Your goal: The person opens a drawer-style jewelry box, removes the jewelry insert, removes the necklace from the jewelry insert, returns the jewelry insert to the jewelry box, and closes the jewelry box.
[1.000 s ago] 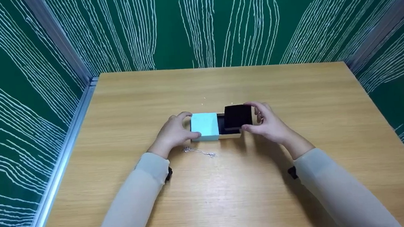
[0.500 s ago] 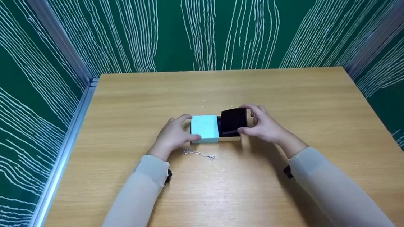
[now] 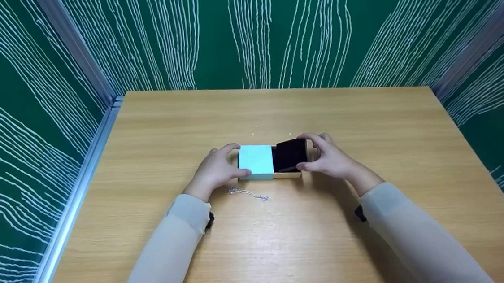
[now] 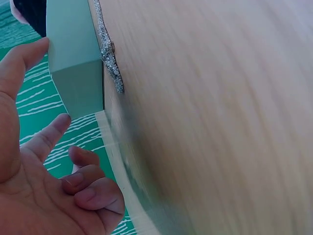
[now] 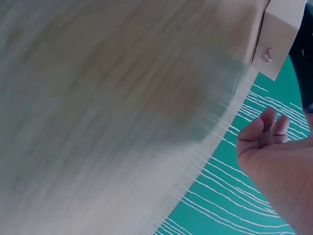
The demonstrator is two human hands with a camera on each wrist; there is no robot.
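Observation:
My left hand (image 3: 213, 170) grips the turquoise sleeve (image 3: 255, 159) of a small drawer box between thumb and finger. The beige drawer (image 3: 287, 175) sticks out on the sleeve's right, with a dark inside partly showing. My right hand (image 3: 332, 162) pinches a square black box insert (image 3: 292, 155) by its right side. The insert is tilted, its left side lower, in the drawer's opening. A silver chain (image 3: 248, 193) lies on the table in front of the box. The left wrist view shows the chain (image 4: 110, 56) close beside the sleeve (image 4: 76, 39). A small ribbon tab (image 5: 266, 55) shows on the drawer's end in the right wrist view.
Several tiny pale bits, one of them a small speck (image 3: 290, 134), lie on the wooden table (image 3: 249, 110) behind the box. Green panels (image 3: 212, 36) with white lines stand around the table's back and sides.
My right hand has moved left and down with the black insert, which has gone from above the drawer's right part into its opening and tilted. My left hand keeps its grip on the sleeve.

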